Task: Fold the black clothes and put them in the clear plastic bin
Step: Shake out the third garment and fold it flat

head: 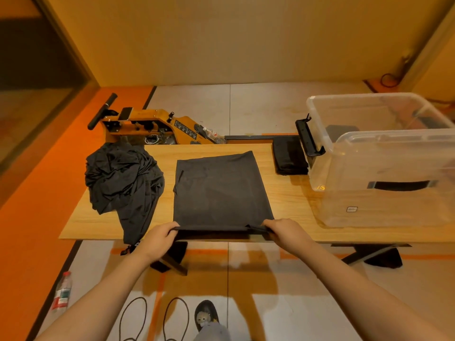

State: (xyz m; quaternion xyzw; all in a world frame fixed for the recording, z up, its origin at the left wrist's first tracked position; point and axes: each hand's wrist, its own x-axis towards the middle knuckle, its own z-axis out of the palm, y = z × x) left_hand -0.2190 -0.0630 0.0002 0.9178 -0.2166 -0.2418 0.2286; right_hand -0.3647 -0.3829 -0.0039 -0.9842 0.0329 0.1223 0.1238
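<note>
Both hands, left hand and right hand, pinch the near edge of a flat black cloth garment on the wooden bench, beside the clear plastic bin.

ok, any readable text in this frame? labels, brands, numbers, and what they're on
Nothing is legible in this view.
Small sticker on the clear plastic bin: too small to read.
Label on the floor bottle: blurred.
Markings on the orange machine panel: blurred.
Flat black garment: no print shows.
</note>
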